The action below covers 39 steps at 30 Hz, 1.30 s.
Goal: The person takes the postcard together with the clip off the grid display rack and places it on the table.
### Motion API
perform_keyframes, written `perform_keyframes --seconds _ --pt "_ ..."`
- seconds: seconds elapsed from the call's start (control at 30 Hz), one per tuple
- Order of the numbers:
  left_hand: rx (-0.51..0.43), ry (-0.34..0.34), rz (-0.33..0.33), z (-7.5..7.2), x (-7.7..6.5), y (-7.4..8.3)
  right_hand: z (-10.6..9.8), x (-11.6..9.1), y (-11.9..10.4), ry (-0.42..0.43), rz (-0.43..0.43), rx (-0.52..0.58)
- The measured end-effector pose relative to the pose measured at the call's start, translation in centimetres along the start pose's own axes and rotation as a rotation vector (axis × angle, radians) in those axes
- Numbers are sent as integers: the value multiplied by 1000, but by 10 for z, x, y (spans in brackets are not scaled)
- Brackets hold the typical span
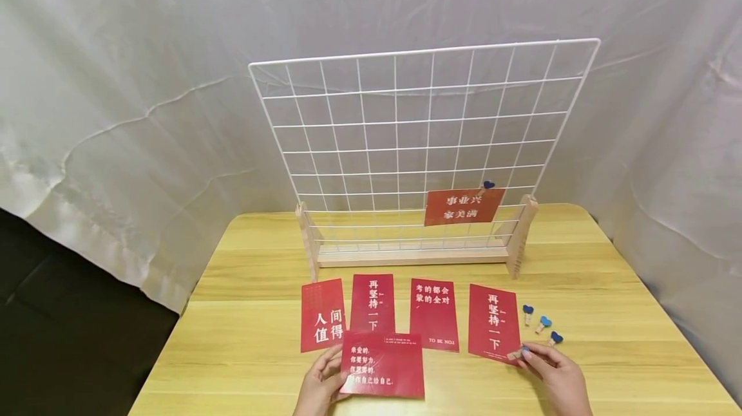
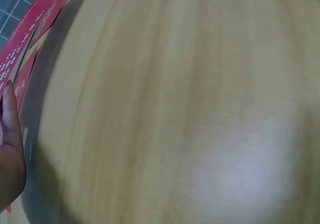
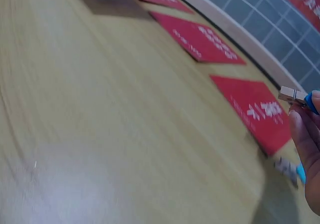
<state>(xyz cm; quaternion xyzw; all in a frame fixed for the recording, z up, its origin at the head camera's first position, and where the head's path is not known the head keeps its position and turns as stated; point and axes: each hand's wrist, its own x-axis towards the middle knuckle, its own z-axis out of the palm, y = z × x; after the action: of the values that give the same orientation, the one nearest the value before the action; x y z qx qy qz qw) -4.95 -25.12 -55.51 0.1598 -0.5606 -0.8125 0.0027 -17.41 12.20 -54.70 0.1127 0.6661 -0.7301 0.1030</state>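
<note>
My left hand (image 1: 322,380) grips the left edge of a red card (image 1: 387,374) with white writing, raised over the near side of the table; part of that hand (image 2: 11,134) shows at the left edge of the left wrist view. Between thumb and fingers, my right hand (image 1: 555,374) pinches a small wooden clothespin (image 3: 292,94) with a blue end. It overlaps the lower corner of the rightmost red card (image 1: 493,322) in the head view. Several more clothespins with blue hearts (image 1: 543,324) lie just beyond the right hand.
More red cards (image 1: 433,319) lie in a row on the wooden table (image 1: 243,313). Behind them a white wire grid (image 1: 396,105) stands in a wooden base (image 1: 411,256). A red card (image 1: 458,210) hangs on it by a clothespin with a dark blue heart (image 1: 489,185). Pale cloth (image 1: 174,49) surrounds the table.
</note>
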Motion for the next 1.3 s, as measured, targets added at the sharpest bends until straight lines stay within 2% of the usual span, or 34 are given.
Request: perform_keyframes --seconds 0.07,0.3,0.4,0.63,0.67,0.73,0.9,0.97,1.17,1.3 --pt "-4 -19 -4 -2 -2 -2 -2 -5 -4 26 43 -28" --pt "-35 -38 -27 -8 -8 -9 -13 -14 -4 53 106 4" --pt "-48 -39 -32 -10 -10 -9 -17 -16 -2 63 129 -52" --pt "-37 -24 -55 -11 -15 -7 -22 -17 2 69 98 -152" --pt "-31 -23 -54 -11 -15 -7 -23 -17 2 64 91 -177" --pt "-18 -16 -50 -10 -16 -7 -26 -16 2 68 73 -299" --pt "80 13 -33 -10 -16 -10 -34 -12 2 85 62 -640" --pt "127 29 -30 -9 -16 -10 -36 -9 2 73 75 -696" --pt "285 89 -16 -7 -14 -6 -38 -6 0 36 86 -738" --pt "329 91 -26 -4 -13 0 -36 -7 -2 43 78 -735"
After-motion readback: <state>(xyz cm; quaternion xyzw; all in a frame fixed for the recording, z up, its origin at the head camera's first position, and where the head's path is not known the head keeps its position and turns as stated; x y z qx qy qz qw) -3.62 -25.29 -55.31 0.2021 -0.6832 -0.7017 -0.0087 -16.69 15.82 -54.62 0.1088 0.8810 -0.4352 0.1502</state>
